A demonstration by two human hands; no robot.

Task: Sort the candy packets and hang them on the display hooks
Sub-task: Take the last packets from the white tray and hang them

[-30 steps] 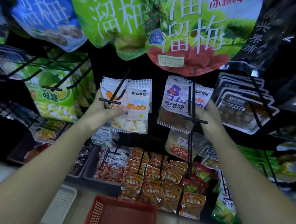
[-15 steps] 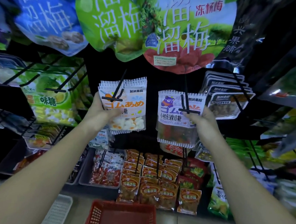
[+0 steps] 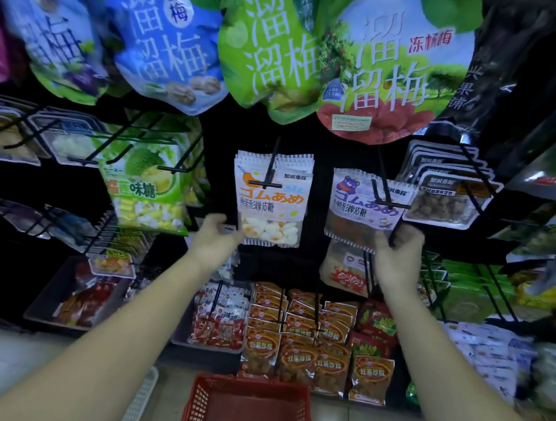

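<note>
Head view: two candy packets hang side by side on black hooks (image 3: pixel 265 184) at mid-rack. The white packet (image 3: pixel 271 197), on the left, has orange lettering and a clear window of white and yellow candies. The bear packet (image 3: pixel 361 208), right, shows a purple bear. The left hand (image 3: pixel 214 238) curls at the white packet's lower left corner, and the right hand (image 3: pixel 398 252) at the bear packet's lower right corner. Whether either grips is unclear.
</note>
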